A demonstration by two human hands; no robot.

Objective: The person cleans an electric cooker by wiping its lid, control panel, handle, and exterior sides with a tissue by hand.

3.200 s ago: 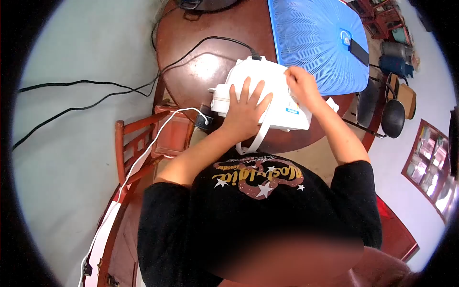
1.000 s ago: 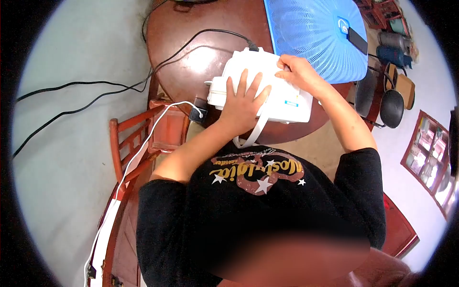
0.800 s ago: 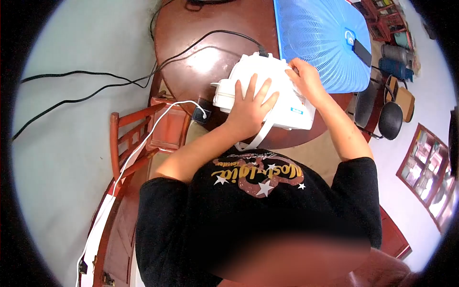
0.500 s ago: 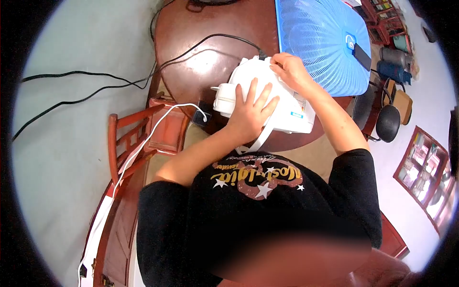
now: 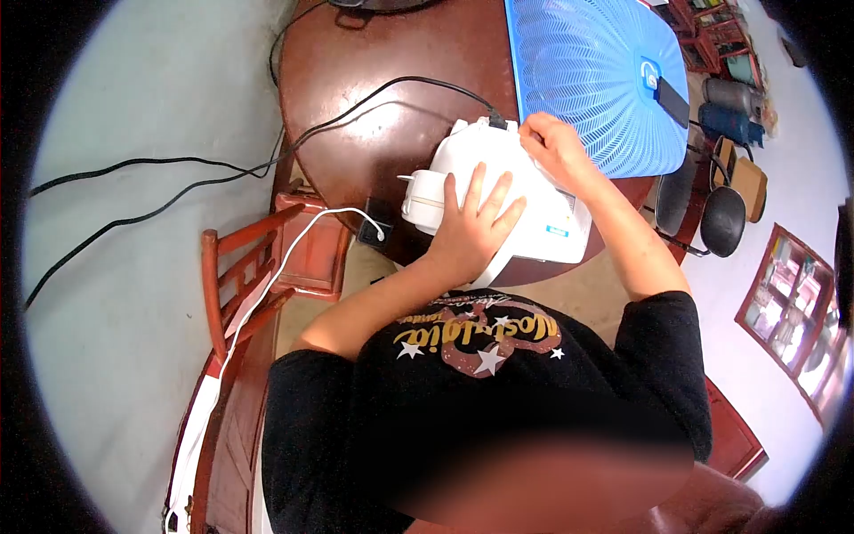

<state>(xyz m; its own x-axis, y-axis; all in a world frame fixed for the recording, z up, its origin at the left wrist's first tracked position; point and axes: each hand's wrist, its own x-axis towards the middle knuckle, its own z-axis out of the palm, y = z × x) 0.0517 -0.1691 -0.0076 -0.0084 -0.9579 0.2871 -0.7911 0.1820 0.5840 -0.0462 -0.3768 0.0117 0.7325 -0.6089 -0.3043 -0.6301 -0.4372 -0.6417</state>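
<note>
A white appliance with a carrying handle (image 5: 501, 262), which looks like a rice cooker (image 5: 511, 218), sits at the edge of the dark red table. On its top my left hand (image 5: 467, 236) lies flat with the fingers spread. At the cooker's far right edge, my right hand (image 5: 556, 151) has its fingers bent and pressed together; what they grip there is hidden. Close to those fingertips a black plug (image 5: 498, 120) sits at the cooker's back, with its black cord (image 5: 391, 84) running left across the table.
A blue mesh food cover (image 5: 587, 80) lies on the table (image 5: 356, 53) beyond my right hand. On the left stand a wooden chair (image 5: 307, 258) and a black socket box (image 5: 375, 227) with a white cable (image 5: 294, 236). Pans (image 5: 722, 221) are at the right.
The cooker and plug appear slightly lower and further right in view. My right hand has shifted a little right and down, staying by the plug; my left hand stays spread on top.
</note>
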